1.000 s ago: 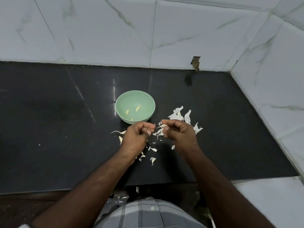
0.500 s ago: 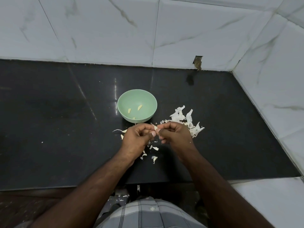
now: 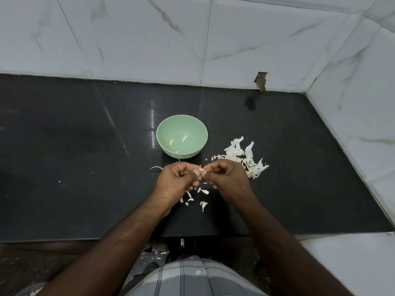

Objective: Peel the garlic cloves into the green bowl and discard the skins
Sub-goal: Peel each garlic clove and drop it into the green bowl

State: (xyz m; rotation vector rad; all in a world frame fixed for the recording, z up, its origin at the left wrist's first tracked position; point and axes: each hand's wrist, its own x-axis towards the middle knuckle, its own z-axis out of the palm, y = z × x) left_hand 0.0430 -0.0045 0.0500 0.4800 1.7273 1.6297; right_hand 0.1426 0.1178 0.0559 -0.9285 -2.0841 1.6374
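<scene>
A pale green bowl (image 3: 182, 139) sits on the black counter with three peeled garlic cloves (image 3: 185, 138) in it. Just in front of the bowl, my left hand (image 3: 177, 180) and my right hand (image 3: 226, 178) meet thumb to thumb. Between their fingertips they pinch a small garlic clove (image 3: 201, 169), mostly hidden by the fingers. A heap of white garlic skins (image 3: 245, 159) lies to the right of my right hand. Smaller skin scraps (image 3: 197, 198) lie under and behind the hands.
The black counter (image 3: 85, 157) ends at a white marble wall at the back and on the right. Its front edge runs just below my forearms. A small hole in the wall (image 3: 261, 80) is at the back right. More scraps lie on the floor (image 3: 157, 253).
My two hands have drawn close together until the thumbs touch around the clove. The loose skin that hung between them a second ago is gone from view.
</scene>
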